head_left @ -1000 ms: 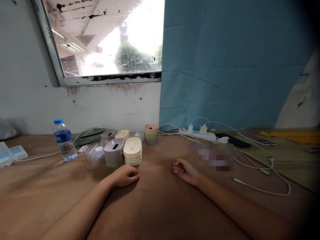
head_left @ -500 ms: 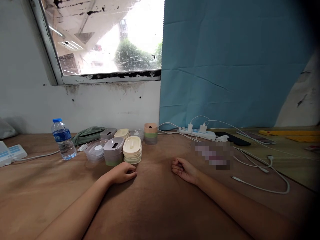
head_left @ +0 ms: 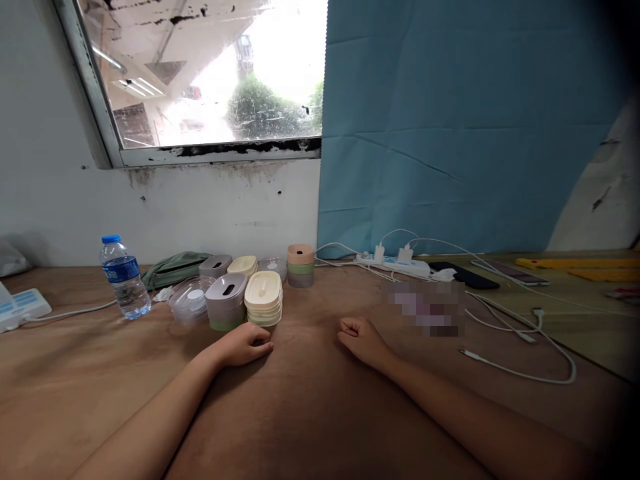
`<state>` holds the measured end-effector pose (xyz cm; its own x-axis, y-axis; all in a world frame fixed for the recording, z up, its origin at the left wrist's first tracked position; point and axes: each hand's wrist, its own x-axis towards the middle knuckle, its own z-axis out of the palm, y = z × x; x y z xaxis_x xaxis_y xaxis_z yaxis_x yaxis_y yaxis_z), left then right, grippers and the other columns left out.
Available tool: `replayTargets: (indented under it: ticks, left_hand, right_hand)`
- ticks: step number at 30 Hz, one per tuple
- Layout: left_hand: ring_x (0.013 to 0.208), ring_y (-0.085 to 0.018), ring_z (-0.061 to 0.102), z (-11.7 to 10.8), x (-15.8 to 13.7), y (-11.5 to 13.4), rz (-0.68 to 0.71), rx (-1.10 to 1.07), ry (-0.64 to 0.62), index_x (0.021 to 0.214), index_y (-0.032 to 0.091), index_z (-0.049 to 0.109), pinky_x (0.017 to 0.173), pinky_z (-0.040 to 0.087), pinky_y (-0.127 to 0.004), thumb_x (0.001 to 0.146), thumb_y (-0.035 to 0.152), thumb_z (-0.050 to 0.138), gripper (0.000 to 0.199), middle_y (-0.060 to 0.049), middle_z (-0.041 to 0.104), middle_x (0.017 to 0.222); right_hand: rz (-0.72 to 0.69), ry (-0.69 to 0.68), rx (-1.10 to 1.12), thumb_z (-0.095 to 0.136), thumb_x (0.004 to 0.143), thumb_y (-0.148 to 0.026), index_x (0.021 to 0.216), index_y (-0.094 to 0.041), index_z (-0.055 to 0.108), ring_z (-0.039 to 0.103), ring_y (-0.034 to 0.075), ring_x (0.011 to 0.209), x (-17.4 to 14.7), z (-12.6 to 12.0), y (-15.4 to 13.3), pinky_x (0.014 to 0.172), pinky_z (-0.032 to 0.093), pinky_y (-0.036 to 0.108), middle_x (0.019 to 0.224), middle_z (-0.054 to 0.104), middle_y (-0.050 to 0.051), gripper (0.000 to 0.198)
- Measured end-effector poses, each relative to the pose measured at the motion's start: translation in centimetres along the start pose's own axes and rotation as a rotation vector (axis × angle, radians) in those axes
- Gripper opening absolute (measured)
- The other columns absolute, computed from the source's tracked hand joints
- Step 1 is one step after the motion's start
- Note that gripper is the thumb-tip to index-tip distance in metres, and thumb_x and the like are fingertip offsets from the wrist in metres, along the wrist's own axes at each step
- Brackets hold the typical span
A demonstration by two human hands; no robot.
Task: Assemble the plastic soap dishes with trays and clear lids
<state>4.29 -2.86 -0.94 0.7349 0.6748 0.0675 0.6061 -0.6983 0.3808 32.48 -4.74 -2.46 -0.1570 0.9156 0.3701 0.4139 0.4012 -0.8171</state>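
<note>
My left hand [head_left: 246,345] rests on the brown tabletop [head_left: 300,413] with its fingers curled in and nothing visible in them. It lies just in front of a stack of cream lidded containers [head_left: 264,299] and a grey-and-green container [head_left: 226,303] with a slot in its lid. To the right, my right hand [head_left: 364,341] is closed in a fist on the table, apart from any object. Behind these stand another cream container [head_left: 243,265], a grey one [head_left: 215,265], clear plastic containers [head_left: 189,301] and a round peach, green and grey stack [head_left: 301,267].
A water bottle [head_left: 125,280] and a green pouch [head_left: 175,270] stand at the left, near a power strip [head_left: 25,308]. Toward the back right are another power strip [head_left: 410,268], a dark phone [head_left: 465,276] and a white charging cable [head_left: 530,379]. One patch is blurred.
My right hand has rolled over, turning its back upward, and its fist has shifted slightly left. The left hand stays in place, and the view has moved a little.
</note>
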Motion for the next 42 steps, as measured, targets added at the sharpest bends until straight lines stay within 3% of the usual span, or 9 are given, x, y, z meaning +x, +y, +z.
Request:
replayTargets:
  ticks: [23,30,34,37,42]
  left_hand:
    - [0.053,-0.007,0.032,0.1,-0.1,-0.1,-0.001,0.010,0.001,0.056,0.015,0.039,0.050,0.026,-0.020,0.084,0.036,0.038,0.035,0.005,0.038,0.055]
    - [0.053,-0.007,0.033,0.1,-0.1,0.1,-0.009,0.035,0.006,0.056,0.014,0.040,0.049,0.025,-0.020,0.084,0.036,0.038,0.035,0.005,0.041,0.056]
    - [0.052,-0.007,0.034,0.2,-0.1,0.2,-0.019,0.048,0.012,0.057,0.015,0.043,0.049,0.026,-0.020,0.084,0.036,0.038,0.035,0.004,0.042,0.056]
    - [0.053,-0.007,0.036,0.2,-0.1,0.3,-0.019,0.055,0.016,0.058,0.015,0.044,0.050,0.026,-0.020,0.084,0.036,0.038,0.034,0.004,0.044,0.057]
    - [0.053,-0.007,0.036,0.2,-0.1,0.1,-0.023,0.059,0.016,0.059,0.015,0.045,0.050,0.027,-0.020,0.083,0.036,0.038,0.033,0.004,0.046,0.057]
  right_hand:
    - [-0.159,-0.062,-0.293,0.036,0.056,-0.011,0.049,-0.021,0.015,0.020,0.007,0.045,-0.3,0.2,-0.3,0.044,0.017,0.020,0.046,0.017,-0.008,0.024]
    - [-0.202,-0.010,-0.371,0.038,0.058,-0.011,0.050,-0.021,0.017,0.026,0.008,0.045,-0.1,0.3,-0.6,0.044,0.021,0.020,0.046,0.022,-0.007,0.025]
    - [-0.243,0.099,-0.435,0.042,0.060,-0.012,0.057,-0.021,0.029,0.039,0.012,0.053,2.1,1.1,-1.1,0.050,0.032,0.021,0.055,0.038,-0.004,0.016]
    - [-0.279,0.198,-0.486,0.046,0.060,-0.014,0.069,-0.021,0.039,0.047,0.017,0.072,5.6,2.0,-1.4,0.066,0.040,0.026,0.074,0.047,0.001,0.012]
    - [-0.257,0.348,-0.585,0.055,0.061,-0.022,0.094,-0.017,0.051,0.042,0.028,0.103,12.3,3.2,-1.7,0.091,0.033,0.038,0.105,0.043,0.012,0.033]
